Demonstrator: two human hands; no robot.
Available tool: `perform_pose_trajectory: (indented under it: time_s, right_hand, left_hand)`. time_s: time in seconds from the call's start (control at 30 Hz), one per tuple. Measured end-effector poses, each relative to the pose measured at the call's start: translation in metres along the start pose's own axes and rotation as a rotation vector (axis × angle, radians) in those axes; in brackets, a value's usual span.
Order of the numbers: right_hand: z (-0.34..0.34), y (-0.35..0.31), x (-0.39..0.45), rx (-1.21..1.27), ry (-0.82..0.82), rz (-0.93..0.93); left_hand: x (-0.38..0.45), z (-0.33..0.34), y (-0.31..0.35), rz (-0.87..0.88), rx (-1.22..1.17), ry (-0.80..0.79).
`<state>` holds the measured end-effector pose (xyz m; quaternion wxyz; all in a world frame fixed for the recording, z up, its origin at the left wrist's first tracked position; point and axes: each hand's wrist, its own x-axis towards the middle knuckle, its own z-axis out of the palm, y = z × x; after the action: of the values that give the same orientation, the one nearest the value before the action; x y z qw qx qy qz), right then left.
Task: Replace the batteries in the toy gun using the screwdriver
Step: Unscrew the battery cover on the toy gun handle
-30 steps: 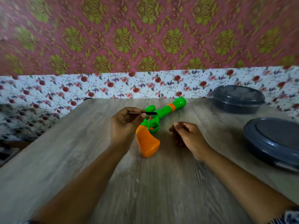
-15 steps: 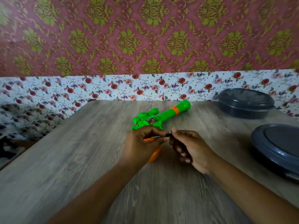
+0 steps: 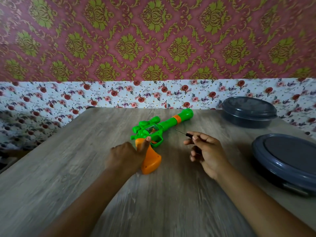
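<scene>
A green toy gun point(image 3: 164, 124) with an orange grip lies flat on the wooden table point(image 3: 68, 168), barrel pointing to the far right. My left hand point(image 3: 127, 155) rests against the orange grip, its thumb laid straight along the grip's top; its other fingers are hidden. My right hand point(image 3: 206, 150) hovers to the right of the gun and pinches a small screwdriver point(image 3: 183, 133) by its dark handle. The thin metal shaft points up and left toward the gun's barrel.
Two dark grey lidded containers stand on the right: a round one point(image 3: 248, 112) at the back by the wall, a larger one point(image 3: 285, 161) nearer, at the table's right edge. Floral wallpaper rises directly behind the table.
The screwdriver passed from my left hand to my right hand, which then drew off to the right. My left hand dropped onto the gun's orange grip.
</scene>
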<state>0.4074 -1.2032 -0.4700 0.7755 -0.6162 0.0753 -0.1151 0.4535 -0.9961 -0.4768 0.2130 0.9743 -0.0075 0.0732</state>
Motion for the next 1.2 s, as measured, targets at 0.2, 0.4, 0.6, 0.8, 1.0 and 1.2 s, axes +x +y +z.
perform_pose_trajectory:
  time_s: [0.2,0.4,0.6,0.8,1.0,1.2]
  right_hand:
    - [-0.003,0.000,0.002,0.010,-0.016,0.059]
    - [-0.006,-0.003,0.005,0.112,-0.034,0.127]
    - [-0.008,-0.001,0.010,0.242,-0.014,0.157]
    - [-0.008,0.004,0.015,0.290,-0.019,0.124]
    - [-0.004,0.008,0.017,0.252,-0.007,0.070]
    - [0.005,0.000,0.009,0.243,-0.047,-0.033]
  left_hand:
    - [0.007,-0.002,0.021,-0.023,-0.010,-0.135]
    - [0.021,-0.007,0.023,-0.060,-0.120,-0.196]
    - [0.020,-0.010,0.009,-0.167,-0.332,-0.089]
    - [0.016,0.005,0.013,-0.039,-0.660,-0.028]
    - [0.004,0.020,0.028,-0.097,-1.354,-0.229]
    - [0.000,0.020,0.027,-0.079,-1.543,-0.375]
